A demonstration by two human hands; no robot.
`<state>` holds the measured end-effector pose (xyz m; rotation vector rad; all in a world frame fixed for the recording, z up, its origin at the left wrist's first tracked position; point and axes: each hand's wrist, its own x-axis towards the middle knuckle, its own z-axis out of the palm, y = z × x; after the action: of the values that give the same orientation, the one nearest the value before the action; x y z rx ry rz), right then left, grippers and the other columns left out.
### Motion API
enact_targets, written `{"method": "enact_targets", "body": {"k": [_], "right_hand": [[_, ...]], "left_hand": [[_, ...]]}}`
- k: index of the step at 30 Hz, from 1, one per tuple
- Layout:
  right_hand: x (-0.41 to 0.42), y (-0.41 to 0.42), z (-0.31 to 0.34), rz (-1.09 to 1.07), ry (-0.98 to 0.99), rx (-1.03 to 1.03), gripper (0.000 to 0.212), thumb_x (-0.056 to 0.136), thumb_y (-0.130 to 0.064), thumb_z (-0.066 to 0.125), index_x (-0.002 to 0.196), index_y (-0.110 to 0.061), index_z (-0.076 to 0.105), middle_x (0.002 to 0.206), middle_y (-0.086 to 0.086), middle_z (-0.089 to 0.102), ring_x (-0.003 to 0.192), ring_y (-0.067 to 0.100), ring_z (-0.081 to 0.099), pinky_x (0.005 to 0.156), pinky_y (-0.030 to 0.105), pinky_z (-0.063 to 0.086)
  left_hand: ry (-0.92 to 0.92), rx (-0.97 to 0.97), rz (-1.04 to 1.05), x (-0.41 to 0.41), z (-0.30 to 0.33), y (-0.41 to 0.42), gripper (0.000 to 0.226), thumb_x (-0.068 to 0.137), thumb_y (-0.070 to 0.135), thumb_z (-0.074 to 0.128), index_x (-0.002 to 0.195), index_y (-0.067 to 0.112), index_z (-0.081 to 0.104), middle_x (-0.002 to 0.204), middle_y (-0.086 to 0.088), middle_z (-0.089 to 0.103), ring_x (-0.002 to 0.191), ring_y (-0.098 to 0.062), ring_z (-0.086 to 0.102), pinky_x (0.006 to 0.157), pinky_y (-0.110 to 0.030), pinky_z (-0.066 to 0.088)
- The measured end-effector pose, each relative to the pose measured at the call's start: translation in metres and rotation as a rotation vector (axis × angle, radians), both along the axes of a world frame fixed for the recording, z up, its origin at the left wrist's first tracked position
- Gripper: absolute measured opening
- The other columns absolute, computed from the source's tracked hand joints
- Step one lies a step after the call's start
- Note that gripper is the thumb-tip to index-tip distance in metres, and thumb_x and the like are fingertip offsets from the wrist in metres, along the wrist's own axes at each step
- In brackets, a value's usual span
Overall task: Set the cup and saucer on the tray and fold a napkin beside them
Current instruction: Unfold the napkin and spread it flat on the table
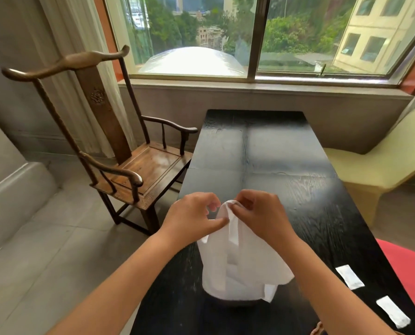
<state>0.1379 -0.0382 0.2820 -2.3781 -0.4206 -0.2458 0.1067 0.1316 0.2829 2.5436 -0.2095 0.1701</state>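
A white napkin [238, 269] hangs in the air above the near part of the black table [262, 153]. Both hands pinch its top edge. My left hand [192, 218] grips the cloth between thumb and fingers on the left. Close beside it, my right hand [259, 213] holds the same edge. The cloth droops in loose folds below them, and whatever is on the table under it is hidden. No cup, saucer or tray shows in the head view.
Two small white packets [349, 276] [392, 311] lie near the table's right edge. A wooden armchair [119, 151] stands left of the table, a pale yellow chair [380, 160] to the right, and something red [412, 274] at the near right. A window runs behind.
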Motion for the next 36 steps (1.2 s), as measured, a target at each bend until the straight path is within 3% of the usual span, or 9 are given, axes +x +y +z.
{"method": "enact_targets", "body": {"k": [3,7,9,12,15,20,23,28,36], "right_hand": [[-0.001,0.004,0.011,-0.021,-0.075,-0.101,0.024,0.078,-0.039,0.064,0.060,-0.028,0.054,0.050,-0.014,0.048,0.051,0.004,0.047,0.048,0.016,0.029],[-0.002,0.005,0.017,0.014,-0.050,-0.177,0.018,0.080,-0.036,0.062,0.064,-0.026,0.059,0.057,-0.011,0.052,0.062,0.014,0.052,0.054,0.023,0.033],[0.000,-0.004,0.020,0.011,-0.024,-0.189,0.012,0.080,-0.031,0.062,0.071,-0.023,0.065,0.060,-0.010,0.054,0.067,0.017,0.056,0.059,0.025,0.038],[0.006,-0.027,0.025,0.058,0.014,-0.223,0.008,0.078,-0.019,0.061,0.075,-0.019,0.068,0.065,-0.008,0.057,0.070,0.019,0.058,0.064,0.031,0.048],[0.012,-0.044,0.022,0.123,0.067,-0.340,0.013,0.079,-0.011,0.055,0.079,-0.014,0.068,0.069,-0.005,0.055,0.069,0.017,0.053,0.066,0.033,0.049],[0.018,-0.059,0.010,0.111,0.206,-0.550,0.037,0.079,-0.004,0.050,0.048,-0.021,0.042,0.050,-0.007,0.039,0.060,0.022,0.044,0.051,0.028,0.033],[0.026,-0.066,0.007,0.101,0.252,-0.557,0.022,0.080,-0.006,0.053,0.062,-0.012,0.064,0.057,0.000,0.052,0.064,0.022,0.051,0.054,0.028,0.038],[0.055,-0.065,0.025,0.011,0.139,-0.441,0.017,0.082,-0.006,0.057,0.089,-0.006,0.072,0.091,0.014,0.072,0.087,0.029,0.066,0.074,0.030,0.050],[0.096,-0.068,0.099,-0.142,-0.174,-0.553,0.015,0.082,0.000,0.052,0.083,-0.009,0.064,0.080,0.013,0.064,0.071,0.032,0.058,0.066,0.038,0.052]], "left_hand": [[-0.154,0.109,0.077,-0.004,0.000,-0.014,0.047,0.071,0.056,0.065,0.103,0.025,0.049,0.086,0.011,0.052,0.078,-0.010,0.056,0.061,-0.025,0.047],[-0.221,0.135,0.123,-0.003,-0.003,-0.015,0.005,0.084,0.020,0.057,0.086,0.017,0.054,0.078,0.003,0.055,0.070,-0.018,0.055,0.059,-0.034,0.051],[-0.188,0.165,0.130,0.001,-0.006,-0.001,0.007,0.086,0.013,0.054,0.084,0.015,0.060,0.079,0.002,0.057,0.073,-0.019,0.057,0.062,-0.036,0.052],[-0.053,0.205,0.105,0.006,-0.012,0.029,0.018,0.089,0.014,0.054,0.090,0.016,0.072,0.086,0.000,0.069,0.080,-0.018,0.063,0.072,-0.034,0.053],[0.134,-0.001,0.004,0.010,-0.007,0.052,0.014,0.087,0.019,0.063,0.093,0.024,0.074,0.081,0.015,0.069,0.075,0.000,0.063,0.067,-0.016,0.051],[0.584,-0.195,-0.287,0.026,0.018,0.078,0.013,0.085,0.031,0.064,0.092,0.030,0.075,0.090,0.014,0.074,0.085,-0.005,0.069,0.069,-0.014,0.053],[0.714,-0.082,-0.342,0.039,0.027,0.092,0.015,0.086,0.034,0.062,0.093,0.030,0.075,0.094,0.013,0.074,0.089,-0.006,0.069,0.074,-0.015,0.052],[0.475,0.277,-0.206,0.082,0.039,0.099,0.015,0.090,0.025,0.058,0.098,0.023,0.070,0.090,0.009,0.068,0.079,-0.003,0.063,0.072,-0.017,0.047],[-0.223,0.195,-0.060,0.114,0.102,0.091,0.012,0.092,0.010,0.054,0.091,0.012,0.066,0.081,-0.001,0.062,0.072,-0.013,0.057,0.058,-0.019,0.041]]}}
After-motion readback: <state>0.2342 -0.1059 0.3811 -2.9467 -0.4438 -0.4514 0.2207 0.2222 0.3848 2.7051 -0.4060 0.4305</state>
